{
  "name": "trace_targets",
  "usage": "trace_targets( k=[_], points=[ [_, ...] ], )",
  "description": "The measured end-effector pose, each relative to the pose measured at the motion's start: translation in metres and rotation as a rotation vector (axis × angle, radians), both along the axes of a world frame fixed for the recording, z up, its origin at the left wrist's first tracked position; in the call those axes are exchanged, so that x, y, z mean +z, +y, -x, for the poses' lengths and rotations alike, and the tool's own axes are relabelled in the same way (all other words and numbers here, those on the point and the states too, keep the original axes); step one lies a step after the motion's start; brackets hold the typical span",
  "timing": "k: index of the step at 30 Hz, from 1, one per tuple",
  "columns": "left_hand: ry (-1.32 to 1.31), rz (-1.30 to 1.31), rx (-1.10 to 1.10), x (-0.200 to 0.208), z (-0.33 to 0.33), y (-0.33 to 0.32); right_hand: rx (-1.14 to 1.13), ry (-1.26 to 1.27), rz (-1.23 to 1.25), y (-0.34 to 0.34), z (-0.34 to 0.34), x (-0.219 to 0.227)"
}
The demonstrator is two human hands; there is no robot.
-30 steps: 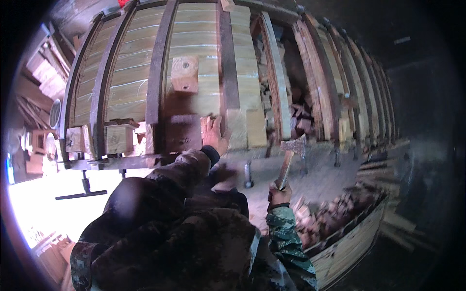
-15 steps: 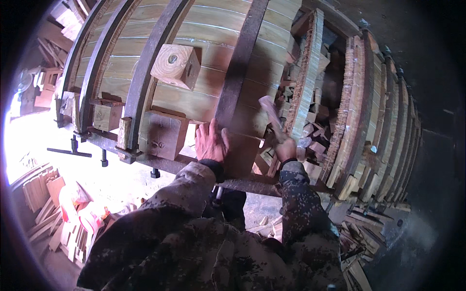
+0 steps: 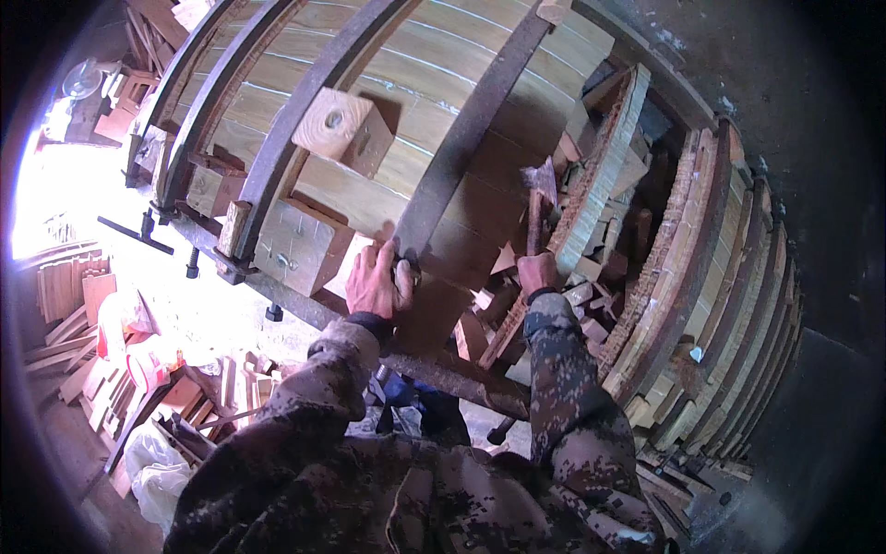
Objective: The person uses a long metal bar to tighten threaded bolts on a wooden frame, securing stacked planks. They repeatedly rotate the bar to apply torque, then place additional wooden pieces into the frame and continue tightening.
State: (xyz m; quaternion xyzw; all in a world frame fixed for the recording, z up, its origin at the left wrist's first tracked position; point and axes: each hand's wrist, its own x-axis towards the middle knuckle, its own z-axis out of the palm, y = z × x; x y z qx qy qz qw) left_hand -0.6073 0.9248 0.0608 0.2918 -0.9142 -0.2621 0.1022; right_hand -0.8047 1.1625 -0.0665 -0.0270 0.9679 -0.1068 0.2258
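A large curved form of pale wooden staves fills the far side, crossed by dark metal bands. To its right stand more curved stave assemblies, with offcuts heaped between. Square wooden blocks sit wedged under the bands at the left.

The left hand lies on the near end of the middle metal band, its fingers curled over the band's edge, clenched on it. The right hand is closed around the handle of a hammer, held upright just right of that band, its head raised.

The likely risk, as I judge it: a glancing blow could slip off the narrow band and strike the left hand resting close by.
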Motion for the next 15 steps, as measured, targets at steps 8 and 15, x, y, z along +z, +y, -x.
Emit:
trace_targets(
  k=[8,15],
  points=[
    [0.003,-0.037,0.029,0.004,-0.001,-0.002,-0.059,-0.163,-0.001,0.02,-0.013,-0.033],
    [0.053,-0.007,0.012,-0.005,-0.004,-0.007,-0.164,-0.177,-0.001,0.013,-0.032,-0.061]
  ],
)
